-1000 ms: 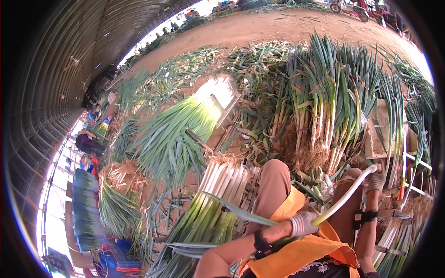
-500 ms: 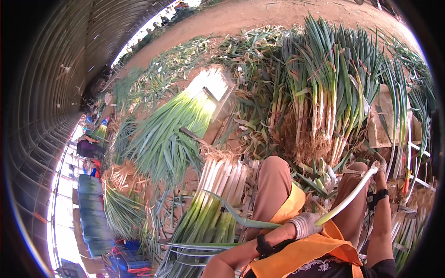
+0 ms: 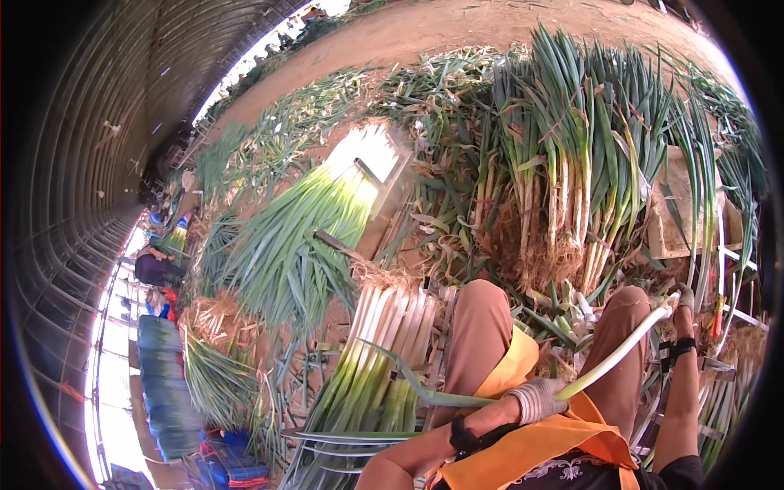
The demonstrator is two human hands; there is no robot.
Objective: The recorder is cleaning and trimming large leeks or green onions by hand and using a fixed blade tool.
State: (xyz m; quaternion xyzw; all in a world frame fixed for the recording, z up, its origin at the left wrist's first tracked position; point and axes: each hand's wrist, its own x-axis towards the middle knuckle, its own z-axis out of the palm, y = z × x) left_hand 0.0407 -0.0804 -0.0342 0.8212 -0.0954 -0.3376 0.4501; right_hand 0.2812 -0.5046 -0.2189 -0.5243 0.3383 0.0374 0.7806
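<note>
My left hand (image 3: 539, 399), in a pale striped glove, is closed around a long green onion (image 3: 612, 359) where its white stalk turns green. The onion slants across my lap, its green leaves trailing left under my forearm. At the root end, by my right knee, my gloved right hand (image 3: 684, 299) has its fingers closed on the tip; their exact grip is small and partly hidden. A row of trimmed-looking green onions (image 3: 392, 327) lies just left of my knees, white ends away from me.
Upright bundles of rooted green onions (image 3: 563, 180) stand beyond my knees. A sunlit pile of green onions (image 3: 302, 220) rests on a rack at the far left. Loose leaves (image 3: 441, 90) litter the ground. Another person (image 3: 155, 263) is at the left, near a blue-green stack (image 3: 163, 384).
My right hand has moved slightly right and downward, and the onion's root end has shifted right with it. My left hand keeps its hold in nearly the same place.
</note>
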